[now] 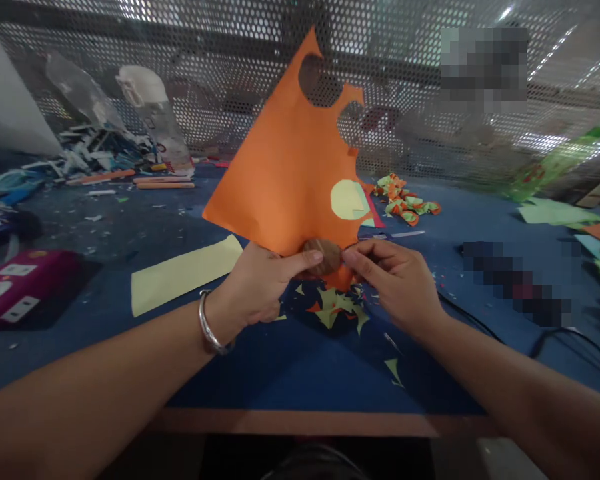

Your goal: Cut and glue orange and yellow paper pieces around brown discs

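Observation:
My left hand (263, 277) grips the lower edge of a large orange sheet of paper (285, 167). Its thumb presses a flat, round brown disc (325, 257) against the sheet. Round cut-outs run along the sheet's right side, and pale yellow-green paper shows through one hole. At the disc's right edge, my right hand (393, 277) is closed in a pinch; a small dark bit shows at its fingertips, too little to name. Beneath the hands, yellow-green and orange paper scraps (333, 308) lie on the blue tabletop (290, 380).
A pale yellow paper strip (185, 277) lies at left, near a magenta case (27, 287). Behind stand a clear bottle (165, 127) and a heap of scraps (100, 150). Orange-and-green curled paper pieces (405, 200) sit back right. A black cable (470, 317) crosses the right side.

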### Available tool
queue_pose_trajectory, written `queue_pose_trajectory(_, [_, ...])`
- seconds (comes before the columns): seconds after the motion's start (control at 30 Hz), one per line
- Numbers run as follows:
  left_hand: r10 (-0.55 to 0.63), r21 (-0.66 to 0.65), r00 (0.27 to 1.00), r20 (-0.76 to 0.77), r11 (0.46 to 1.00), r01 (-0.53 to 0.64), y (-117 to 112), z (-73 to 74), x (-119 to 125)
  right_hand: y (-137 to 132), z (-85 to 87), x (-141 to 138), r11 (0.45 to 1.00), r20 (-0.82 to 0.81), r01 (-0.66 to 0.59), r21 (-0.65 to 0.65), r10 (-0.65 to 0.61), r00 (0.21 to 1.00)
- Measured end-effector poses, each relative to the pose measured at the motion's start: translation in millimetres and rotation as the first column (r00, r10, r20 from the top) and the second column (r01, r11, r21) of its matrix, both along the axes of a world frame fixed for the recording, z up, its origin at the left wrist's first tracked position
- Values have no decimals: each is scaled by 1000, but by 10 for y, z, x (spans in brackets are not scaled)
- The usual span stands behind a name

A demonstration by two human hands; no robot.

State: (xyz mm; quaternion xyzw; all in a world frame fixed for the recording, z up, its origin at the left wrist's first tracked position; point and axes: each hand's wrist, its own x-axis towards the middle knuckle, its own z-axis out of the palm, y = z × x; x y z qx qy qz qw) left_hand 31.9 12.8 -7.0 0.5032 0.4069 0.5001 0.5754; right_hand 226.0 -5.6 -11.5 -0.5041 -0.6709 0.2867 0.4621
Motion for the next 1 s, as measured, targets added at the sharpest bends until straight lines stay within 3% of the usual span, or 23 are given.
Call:
queue_pose_trajectory(0.23, [30, 92, 986, 164, 995, -45, 110, 0, -14, -2, 152, 332, 993, 305, 50, 106, -80, 949])
queue_pose_trajectory(0.33, [-3, 141, 984, 177, 990, -22, 102, 30, -45, -65, 184, 476, 999, 413, 43, -13, -34, 910])
queue_pose_trajectory(0.47, [4, 105, 977, 213, 994, -27, 94, 37, -79, -181, 160, 580, 982, 601, 12, -189, 106, 792])
queue_pose_trajectory(0.57, [5, 72, 973, 232, 997, -22, 85, 47, -81, -229, 117, 654, 991, 718, 58, -124, 49, 695])
queue_pose_trajectory(0.67, [-31, 58, 973, 229, 998, 18, 70, 56, -73, -218, 79, 720, 999, 806, 22, -42, 21, 591])
queue_pose_trajectory(0.77, [-88, 44, 976, 200, 996, 81, 53, 54, -68, -191, 81, 728, 1000, 841, -7, -21, 22, 540])
queue_pose_trajectory(0.87, [-119, 15, 975, 188, 993, 119, 35, 53, -64, -198, 143, 674, 996, 800, 15, -85, 59, 597])
queue_pose_trajectory(1.0, [-133, -10, 975, 178, 991, 137, 7, 71, -54, -247, 267, 561, 975, 589, 11, -224, 126, 798])
